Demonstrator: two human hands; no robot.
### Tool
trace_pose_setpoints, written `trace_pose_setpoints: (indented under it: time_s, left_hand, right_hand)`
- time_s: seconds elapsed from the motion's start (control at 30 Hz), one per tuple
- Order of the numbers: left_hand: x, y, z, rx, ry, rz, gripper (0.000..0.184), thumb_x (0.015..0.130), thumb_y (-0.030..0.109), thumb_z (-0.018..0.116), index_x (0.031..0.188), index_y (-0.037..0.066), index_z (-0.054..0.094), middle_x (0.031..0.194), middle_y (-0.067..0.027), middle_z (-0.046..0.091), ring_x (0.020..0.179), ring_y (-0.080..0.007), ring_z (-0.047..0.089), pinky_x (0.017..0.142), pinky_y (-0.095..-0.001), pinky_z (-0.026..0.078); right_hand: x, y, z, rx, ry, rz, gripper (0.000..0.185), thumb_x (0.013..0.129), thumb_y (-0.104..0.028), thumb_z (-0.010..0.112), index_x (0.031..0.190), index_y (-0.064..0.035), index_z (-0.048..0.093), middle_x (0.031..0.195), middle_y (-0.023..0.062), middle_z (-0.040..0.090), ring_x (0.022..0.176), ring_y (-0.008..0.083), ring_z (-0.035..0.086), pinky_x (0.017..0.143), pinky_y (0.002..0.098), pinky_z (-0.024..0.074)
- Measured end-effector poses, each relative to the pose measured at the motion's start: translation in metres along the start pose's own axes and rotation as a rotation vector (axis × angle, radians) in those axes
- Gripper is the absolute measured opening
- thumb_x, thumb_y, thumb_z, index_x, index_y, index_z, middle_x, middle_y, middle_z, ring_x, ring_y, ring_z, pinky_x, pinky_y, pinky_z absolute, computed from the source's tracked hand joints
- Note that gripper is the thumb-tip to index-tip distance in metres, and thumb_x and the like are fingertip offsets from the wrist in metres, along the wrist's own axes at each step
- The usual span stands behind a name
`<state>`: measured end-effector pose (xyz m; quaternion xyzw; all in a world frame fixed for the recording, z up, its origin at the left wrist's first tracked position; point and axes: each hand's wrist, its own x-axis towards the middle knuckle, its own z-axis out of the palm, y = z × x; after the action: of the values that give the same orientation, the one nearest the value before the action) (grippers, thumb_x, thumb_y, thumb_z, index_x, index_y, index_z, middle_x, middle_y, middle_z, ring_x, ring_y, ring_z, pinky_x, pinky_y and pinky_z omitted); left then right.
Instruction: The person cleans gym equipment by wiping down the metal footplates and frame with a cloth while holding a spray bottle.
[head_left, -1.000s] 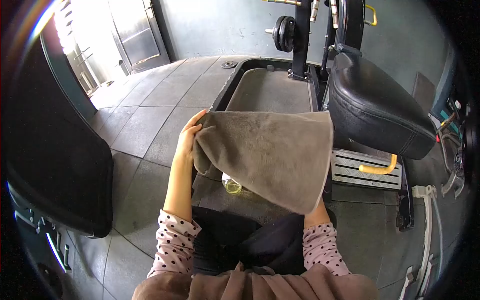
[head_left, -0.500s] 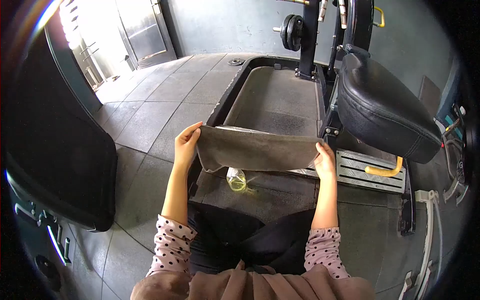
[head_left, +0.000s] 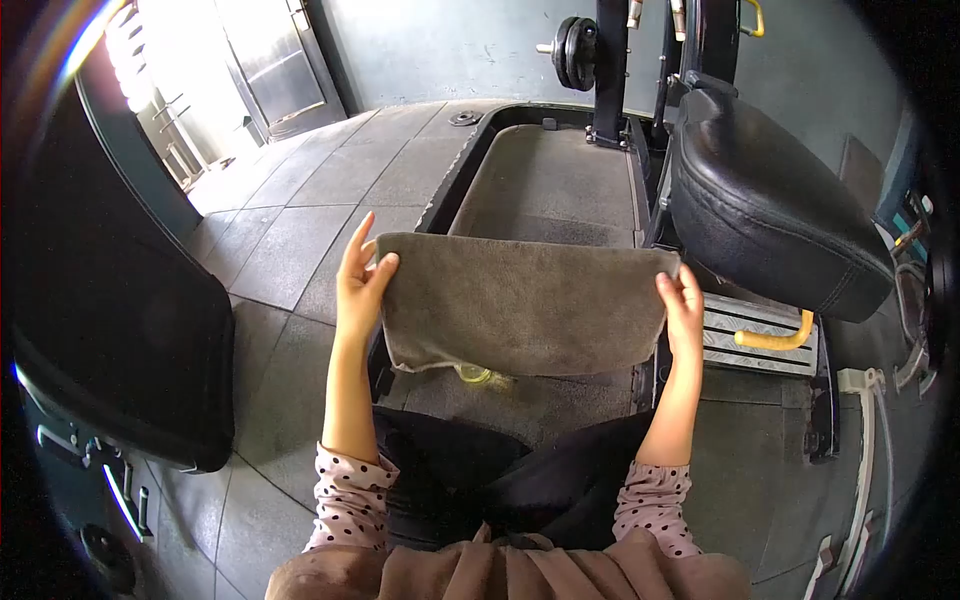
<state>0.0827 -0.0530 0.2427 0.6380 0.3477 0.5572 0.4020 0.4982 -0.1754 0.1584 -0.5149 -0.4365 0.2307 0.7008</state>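
A brown-grey cloth (head_left: 525, 305) is stretched wide in front of me, held up by its two upper corners. My left hand (head_left: 362, 275) pinches the left corner between thumb and fingers, with a fingertip pointing up. At the right corner, my right hand (head_left: 684, 305) grips the cloth with the thumb on its near face. Below the cloth's lower edge shows the bottom of a clear container with yellowish liquid (head_left: 474, 374); its upper part is hidden behind the cloth.
A black padded seat (head_left: 770, 200) with a yellow handle (head_left: 775, 338) stands to the right, above a ridged metal footplate (head_left: 755, 340). Ahead lies the machine's black base frame (head_left: 480, 150), with weight plates (head_left: 575, 54) beyond. Another black pad (head_left: 120, 300) rises at left.
The cloth is opened out taller and spread wider, now covering most of the liquid container. My right hand has moved right, and my left hand slightly left with its fingers more raised.
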Motion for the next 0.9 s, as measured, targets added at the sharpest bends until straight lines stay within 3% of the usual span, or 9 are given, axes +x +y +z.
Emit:
trace_pose_setpoints:
  time_s: [0.07, 0.17, 0.23, 0.37, 0.47, 0.57, 0.73, 0.87, 0.9]
  left_hand:
    - [0.006, -0.022, 0.001, 0.237, -0.067, 0.1, 0.073, 0.089, -0.004, 0.063, 0.151, 0.02, 0.034, 0.141, -0.0249, 0.045, 0.095, -0.0116, 0.061, 0.074, -0.0208, 0.05]
    - [-0.011, 0.006, 0.04, 0.054, -0.23, -0.09, 0.079, 0.086, -0.002, 0.066, 0.153, 0.012, 0.028, 0.152, -0.017, 0.035, 0.123, -0.0199, 0.05, 0.093, -0.0306, 0.047]
    - [-0.016, 0.002, 0.067, 0.253, -0.326, 0.172, 0.086, 0.079, 0.001, 0.071, 0.152, 0.008, 0.025, 0.153, -0.0165, 0.033, 0.133, -0.0276, 0.041, 0.104, -0.036, 0.039]
    - [-0.036, 0.007, 0.124, 0.38, -0.533, 0.438, 0.091, 0.075, 0.003, 0.072, 0.152, 0.012, 0.026, 0.151, -0.0236, 0.032, 0.136, -0.0383, 0.039, 0.112, -0.0397, 0.033]
    - [-0.042, -0.004, 0.137, 0.42, -0.527, 0.342, 0.083, 0.076, -0.003, 0.064, 0.151, 0.011, 0.031, 0.14, -0.0257, 0.043, 0.129, -0.0427, 0.044, 0.105, -0.0415, 0.04]
    - [-0.035, -0.024, 0.132, 0.462, -0.484, 0.306, 0.079, 0.078, -0.012, 0.052, 0.15, 0.013, 0.034, 0.14, -0.0221, 0.047, 0.13, -0.04, 0.045, 0.106, -0.0402, 0.039]
    - [-0.02, -0.004, 0.135, 0.528, -0.364, 0.344, 0.085, 0.075, -0.017, 0.045, 0.151, 0.02, 0.031, 0.135, -0.0217, 0.05, 0.121, -0.0425, 0.051, 0.096, -0.0455, 0.046]
    - [-0.026, 0.022, 0.163, 0.696, -0.485, 0.502, 0.084, 0.072, -0.019, 0.046, 0.148, 0.016, 0.037, 0.134, -0.0193, 0.053, 0.122, -0.0377, 0.053, 0.099, -0.0446, 0.046]
    - [-0.036, 0.028, 0.171, 0.747, -0.581, 0.542, 0.081, 0.073, -0.013, 0.052, 0.148, 0.015, 0.038, 0.133, -0.0184, 0.054, 0.121, -0.0368, 0.053, 0.098, -0.0427, 0.047]
  right_hand:
    - [0.001, 0.005, 0.003, -0.23, -0.023, -0.065, 0.047, 0.092, -0.021, 0.067, 0.131, 0.0008, 0.053, 0.098, -0.0012, 0.06, 0.084, 0.0084, 0.054, 0.077, 0.0222, 0.0422]
    - [-0.006, 0.007, 0.022, -0.564, 0.076, -0.256, 0.048, 0.092, -0.026, 0.066, 0.129, 0.002, 0.052, 0.104, 0.0145, 0.068, 0.089, 0.0195, 0.065, 0.078, 0.0324, 0.0498]
    - [-0.025, -0.035, 0.059, -0.62, -0.017, -0.183, 0.052, 0.094, -0.029, 0.064, 0.131, 0.0036, 0.049, 0.11, 0.0199, 0.066, 0.096, 0.0256, 0.067, 0.08, 0.0345, 0.0505]
    - [-0.061, -0.052, 0.122, -0.185, -0.418, -0.026, 0.066, 0.099, -0.037, 0.054, 0.144, 0.0064, 0.032, 0.13, 0.0252, 0.055, 0.121, 0.0306, 0.056, 0.097, 0.0367, 0.0465]
    - [-0.068, -0.037, 0.133, 0.038, -0.565, 0.006, 0.072, 0.101, -0.039, 0.049, 0.146, 0.0108, 0.023, 0.155, 0.0275, 0.02, 0.146, 0.0324, 0.02, 0.115, 0.04, 0.0258]
    - [-0.053, -0.035, 0.118, 0.2, -0.699, 0.123, 0.064, 0.103, -0.049, 0.034, 0.139, 0.0035, 0.045, 0.153, 0.0226, 0.03, 0.143, 0.0308, 0.029, 0.113, 0.0405, 0.029]
    - [-0.045, -0.018, 0.107, 0.627, -0.309, 0.577, 0.048, 0.101, -0.053, 0.038, 0.104, -0.0094, 0.059, 0.137, 0.0196, 0.052, 0.132, 0.0289, 0.047, 0.104, 0.0506, 0.04]
    - [-0.044, 0.008, 0.121, 0.822, 0.042, 0.953, 0.084, 0.091, -0.074, 0.033, 0.148, -0.0119, 0.026, 0.153, 0.0149, 0.024, 0.14, 0.0407, 0.025, 0.099, 0.0729, 0.0295]
    - [-0.05, -0.013, 0.125, 0.945, 0.054, 0.933, 0.074, 0.096, -0.064, 0.036, 0.146, -0.0099, 0.031, 0.152, 0.0138, 0.03, 0.138, 0.0379, 0.032, 0.109, 0.0659, 0.0275]
